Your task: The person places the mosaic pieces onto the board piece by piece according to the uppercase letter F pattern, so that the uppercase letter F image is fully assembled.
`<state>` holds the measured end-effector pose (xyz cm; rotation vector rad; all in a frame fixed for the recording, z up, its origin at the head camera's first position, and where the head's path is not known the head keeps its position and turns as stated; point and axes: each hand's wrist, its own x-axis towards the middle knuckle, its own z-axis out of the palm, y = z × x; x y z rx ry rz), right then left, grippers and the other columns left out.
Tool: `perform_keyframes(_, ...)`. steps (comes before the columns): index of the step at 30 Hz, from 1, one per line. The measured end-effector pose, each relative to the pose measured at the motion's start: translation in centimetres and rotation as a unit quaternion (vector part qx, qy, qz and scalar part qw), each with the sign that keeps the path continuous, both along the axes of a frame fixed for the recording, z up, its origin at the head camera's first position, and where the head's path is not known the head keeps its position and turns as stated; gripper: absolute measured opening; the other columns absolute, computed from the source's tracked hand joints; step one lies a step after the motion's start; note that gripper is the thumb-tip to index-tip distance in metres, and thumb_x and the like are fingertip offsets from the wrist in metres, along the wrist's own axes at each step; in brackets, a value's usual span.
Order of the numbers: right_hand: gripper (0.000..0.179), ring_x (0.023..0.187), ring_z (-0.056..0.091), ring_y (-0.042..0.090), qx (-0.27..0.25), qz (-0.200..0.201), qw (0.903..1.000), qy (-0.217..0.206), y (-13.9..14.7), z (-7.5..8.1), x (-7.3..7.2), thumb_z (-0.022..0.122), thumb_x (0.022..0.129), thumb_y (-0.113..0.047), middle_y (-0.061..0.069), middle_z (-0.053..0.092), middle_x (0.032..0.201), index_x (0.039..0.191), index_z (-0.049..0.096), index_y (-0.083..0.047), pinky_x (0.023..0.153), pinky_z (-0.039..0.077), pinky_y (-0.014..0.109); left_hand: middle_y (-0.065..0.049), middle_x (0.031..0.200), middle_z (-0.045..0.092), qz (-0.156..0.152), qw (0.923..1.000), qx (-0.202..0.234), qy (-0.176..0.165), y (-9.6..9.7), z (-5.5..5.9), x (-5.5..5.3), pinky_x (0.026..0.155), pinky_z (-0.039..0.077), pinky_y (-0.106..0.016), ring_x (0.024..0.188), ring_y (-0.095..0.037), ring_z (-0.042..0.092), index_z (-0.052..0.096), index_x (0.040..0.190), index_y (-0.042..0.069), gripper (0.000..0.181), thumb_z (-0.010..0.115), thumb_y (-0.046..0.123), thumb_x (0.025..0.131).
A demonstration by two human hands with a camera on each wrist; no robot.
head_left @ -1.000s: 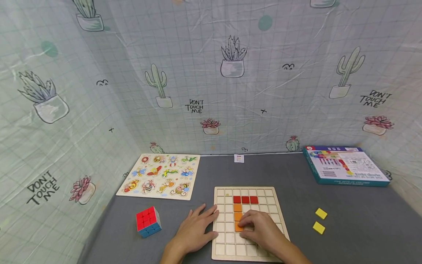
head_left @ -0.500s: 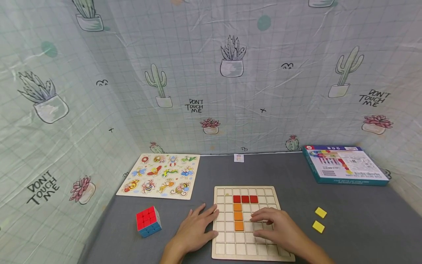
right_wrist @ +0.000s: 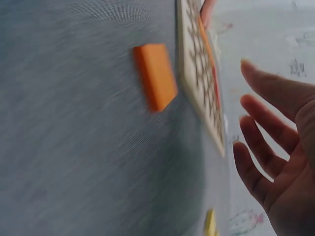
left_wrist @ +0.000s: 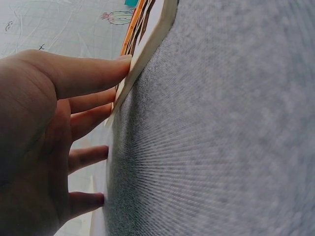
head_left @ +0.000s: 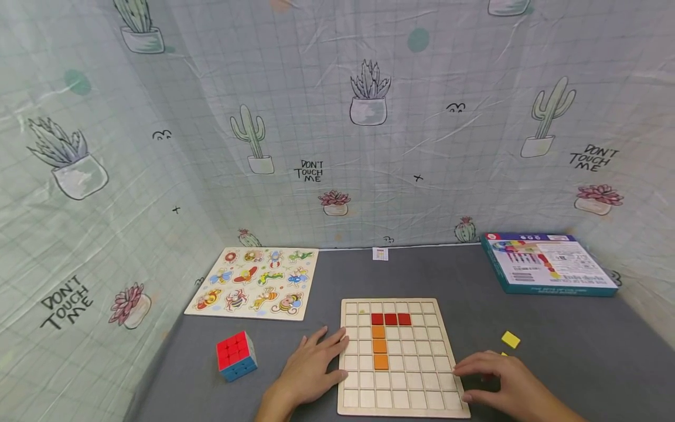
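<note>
A wooden grid board lies flat on the table. Three red tiles form a row in it, and three orange tiles run down from the row's left end. My left hand rests with fingers spread, thumb and fingertips touching the board's left edge. Over the right edge hovers my right hand, its fingers loosely bent and nothing held, as the right wrist view confirms. Beyond it lies a yellow tile; the hand mostly covers a second one. The right wrist view also shows a loose orange tile on the table.
To the left sits a puzzle cube with a red top. Behind it lies an insect picture board. A flat teal-edged box is at the back right. Printed cloth walls the table's back and sides.
My right hand has let go of the lowest orange tile in the column and moved right, off the grid to the board's right edge. The left hand has stayed put.
</note>
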<state>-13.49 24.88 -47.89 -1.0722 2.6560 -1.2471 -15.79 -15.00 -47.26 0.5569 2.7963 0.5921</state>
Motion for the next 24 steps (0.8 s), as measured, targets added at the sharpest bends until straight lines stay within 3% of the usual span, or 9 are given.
perform_keyframes(7,0.033,0.105,0.065,-0.005,-0.022,0.081,0.9952,-0.051,3.1,-2.5,0.7,0.074,0.091,-0.008,-0.005,0.075,0.119,0.123,0.073,-0.014,0.078,0.054,0.014,0.007,0.163,0.043,-0.003,1.0000,-0.001,0.006,0.0,0.0,0.0,0.116,0.029,-0.075,0.152,-0.040,0.036,0.054,0.150,0.025,0.065,0.072,0.041,0.090)
perform_keyframes(10,0.040,0.107,0.065,-0.002,-0.044,0.125,0.9904,-0.041,4.1,-3.6,1.0,0.074,0.088,0.001,-0.005,0.074,0.123,0.125,0.072,-0.013,0.079,0.054,0.015,0.008,0.163,0.044,-0.002,1.0000,-0.002,0.008,0.0,0.1,0.1,0.115,0.029,-0.075,0.152,-0.040,0.036,0.054,0.150,0.025,0.065,0.072,0.042,0.090)
perform_keyframes(13,0.044,0.108,0.063,0.001,-0.065,0.162,0.9830,-0.058,4.8,-4.4,1.2,0.069,0.089,0.009,-0.004,0.073,0.128,0.127,0.072,-0.012,0.078,0.053,0.016,0.007,0.163,0.044,-0.001,1.0000,-0.002,0.007,0.0,0.1,0.1,0.116,0.029,-0.075,0.152,-0.039,0.036,0.054,0.150,0.025,0.065,0.072,0.042,0.090)
perform_keyframes(18,0.043,0.104,0.061,0.003,-0.076,0.160,0.9813,-0.076,4.9,-5.0,2.0,0.061,0.091,0.012,-0.004,0.074,0.124,0.124,0.074,-0.013,0.070,0.051,0.020,0.008,0.163,0.043,-0.001,1.0000,-0.005,0.003,0.1,0.1,0.0,0.116,0.029,-0.075,0.152,-0.039,0.036,0.053,0.151,0.025,0.065,0.072,0.042,0.091)
perform_keyframes(24,0.039,0.098,0.058,0.006,-0.055,0.137,0.9883,-0.038,4.5,-5.2,2.8,0.067,0.091,0.004,-0.005,0.077,0.119,0.121,0.076,-0.018,0.064,0.049,0.019,0.008,0.163,0.043,-0.003,0.9999,-0.010,0.005,0.1,0.2,0.0,0.115,0.029,-0.075,0.152,-0.039,0.036,0.053,0.151,0.025,0.065,0.072,0.043,0.091)
